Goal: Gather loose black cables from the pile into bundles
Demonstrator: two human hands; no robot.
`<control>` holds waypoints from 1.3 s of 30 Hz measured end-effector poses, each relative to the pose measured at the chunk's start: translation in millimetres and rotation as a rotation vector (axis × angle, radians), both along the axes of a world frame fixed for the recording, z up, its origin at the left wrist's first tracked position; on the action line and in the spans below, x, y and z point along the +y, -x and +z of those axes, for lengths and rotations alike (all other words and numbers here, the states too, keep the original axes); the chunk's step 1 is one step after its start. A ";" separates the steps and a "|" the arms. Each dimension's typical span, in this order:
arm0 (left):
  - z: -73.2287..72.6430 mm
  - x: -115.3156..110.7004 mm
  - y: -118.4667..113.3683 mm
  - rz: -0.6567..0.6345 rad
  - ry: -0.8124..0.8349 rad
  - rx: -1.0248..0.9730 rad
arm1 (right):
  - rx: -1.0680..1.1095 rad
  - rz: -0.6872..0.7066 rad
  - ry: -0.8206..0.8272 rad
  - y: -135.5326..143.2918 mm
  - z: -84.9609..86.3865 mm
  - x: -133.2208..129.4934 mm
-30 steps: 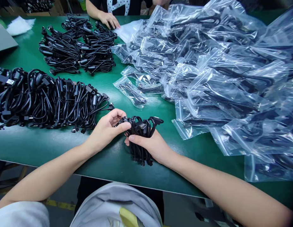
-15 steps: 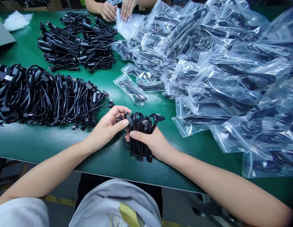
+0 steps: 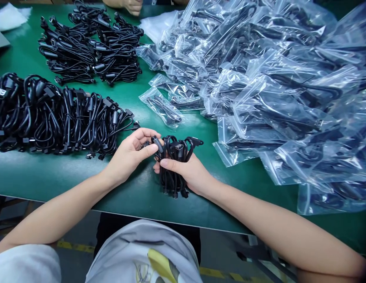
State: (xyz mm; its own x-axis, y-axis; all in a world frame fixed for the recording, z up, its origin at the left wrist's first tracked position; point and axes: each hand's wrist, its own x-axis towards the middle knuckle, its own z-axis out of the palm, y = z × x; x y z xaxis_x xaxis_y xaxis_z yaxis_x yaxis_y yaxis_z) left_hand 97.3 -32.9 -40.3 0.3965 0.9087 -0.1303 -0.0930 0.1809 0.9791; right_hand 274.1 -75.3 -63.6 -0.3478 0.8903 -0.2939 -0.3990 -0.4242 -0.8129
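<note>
My right hand (image 3: 190, 173) is wrapped round a bunch of coiled black cables (image 3: 172, 181), thumb across the front, just above the near part of the table. Connectors stick out at the top and bottom of the bunch. At its left side my left hand (image 3: 135, 151) pinches a black cable (image 3: 158, 144) between thumb and fingers, near a thick cylindrical piece. The far fingers of both hands are partly hidden behind the cables. Left of my left hand lies a long row of bundled black cables (image 3: 56, 118).
Clear zip bags with cables (image 3: 274, 106) are heaped on the right of the green table (image 3: 112, 184). One small bagged cable (image 3: 163, 106) lies in front of my hands. More cable bundles (image 3: 91, 47) sit farther back, near another person's hand (image 3: 132, 6) and flat plastic bags (image 3: 158, 25).
The view has shifted slightly, so the table's contents sit a little higher. My hands keep nearly the same hold. Across the table, the other person's hands have moved back from the flat bags.
</note>
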 end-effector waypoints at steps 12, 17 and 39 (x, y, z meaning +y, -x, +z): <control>-9.2 -7.3 -4.6 -0.338 0.241 0.134 | 0.131 -0.408 0.027 -21.6 5.1 27.8; -10.0 -10.2 -8.2 -0.320 0.211 0.152 | 0.060 -0.359 -0.114 -21.1 21.3 18.8; 16.4 5.0 15.8 0.058 -0.673 0.790 | 0.091 -0.231 -0.031 -27.4 18.2 21.0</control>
